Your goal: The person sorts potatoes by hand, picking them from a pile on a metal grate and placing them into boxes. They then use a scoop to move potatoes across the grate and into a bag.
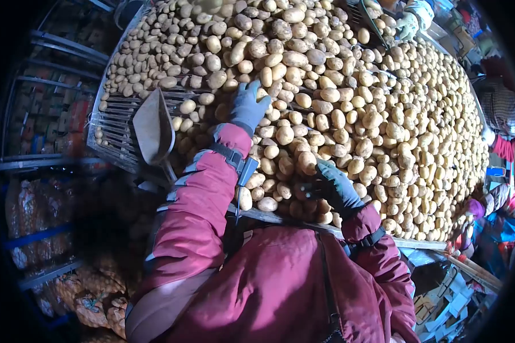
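Loose potatoes (403,163) cover a wide slatted table in front of me. My left hand (249,107), in a grey-blue glove, reaches forward onto the heap with its thumb apart from the fingers. A potato (261,94) lies by the gap between thumb and fingers, touching or very near them. Close to the table's front edge, my right hand (339,186), in a dark glove, hangs over the potatoes with thumb and fingers apart. Its fingertips are beside a larger potato (306,163). Left of my left arm, a metal scoop (154,128) rests on the slats.
Bare slats (117,123) show at the table's left end. At the far side is another person's gloved hand (407,26) near a dark tool. More people stand along the right side. Filled net sacks (94,288) lie at lower left, and cardboard pieces (449,303) at lower right.
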